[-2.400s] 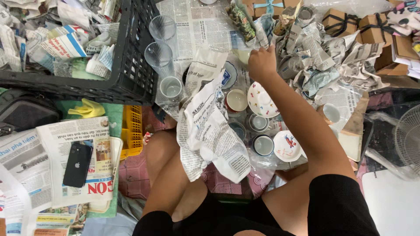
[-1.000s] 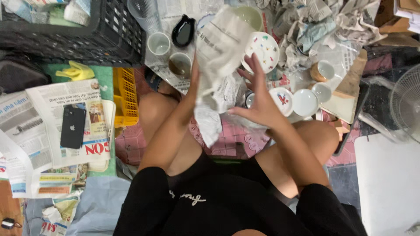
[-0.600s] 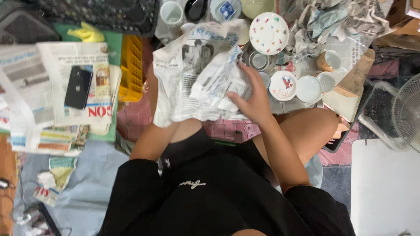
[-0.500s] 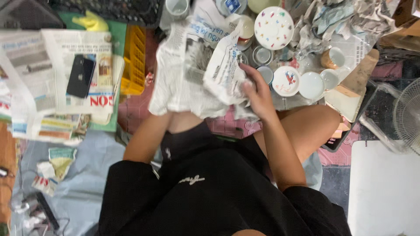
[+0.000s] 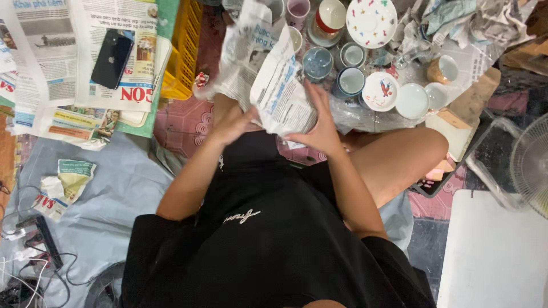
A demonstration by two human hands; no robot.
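I sit on the floor in black clothes, both hands around a bundle wrapped in newspaper just above my lap. My left hand presses the crumpled paper from the left side. My right hand cups the bundle from the right and below. What is inside the paper is hidden. Just beyond the bundle stand several cups and small bowls, a white saucer with a red bird and a spotted white plate.
A stack of newspapers with a black phone on it lies at the upper left, beside a yellow crate. Crumpled paper and cables lie at the lower left. A fan and white board are at the right.
My right hand came back from the crockery pile and both hands folded a newspaper sheet around something, drawing it down to my lap. The view tilted down toward my body.
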